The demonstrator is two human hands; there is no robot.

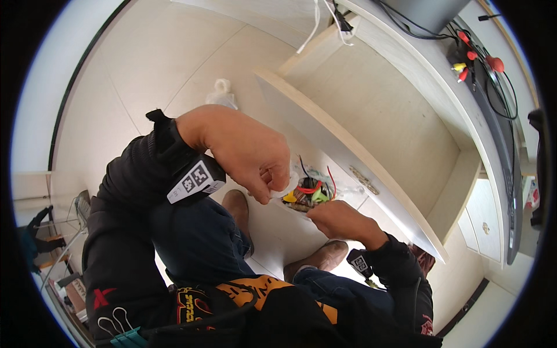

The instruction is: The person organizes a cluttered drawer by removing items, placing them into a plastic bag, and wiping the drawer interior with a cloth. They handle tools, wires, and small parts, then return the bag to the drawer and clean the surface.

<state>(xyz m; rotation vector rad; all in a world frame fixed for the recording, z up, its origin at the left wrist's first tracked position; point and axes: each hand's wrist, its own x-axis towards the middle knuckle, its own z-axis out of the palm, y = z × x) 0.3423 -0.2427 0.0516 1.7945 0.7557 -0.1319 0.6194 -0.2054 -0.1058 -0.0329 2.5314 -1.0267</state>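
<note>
A clear plastic bag (354, 190) of mixed small items is in front of me, low between my feet. Inside it show a red wire coil (310, 189), a yellow piece (289, 197), a light green plastic piece (321, 195) and some brown coiled material. Thin dark and red wire ends stick up from it. My left hand (243, 148) has its fingers curled and pinches whitish plastic (287, 188) at the bag's left side. At the near right side, my right hand (341, 221) grips the bag's edge, its fingertips partly hidden.
A pulled-out wooden drawer (370, 82) stands right of the bag, its front panel close by. Another plastic bag (224, 96) with something white lies on the tiled floor (174, 52). Cables with red and yellow plugs (465, 65) rest on the cabinet top. A folding rack stands left.
</note>
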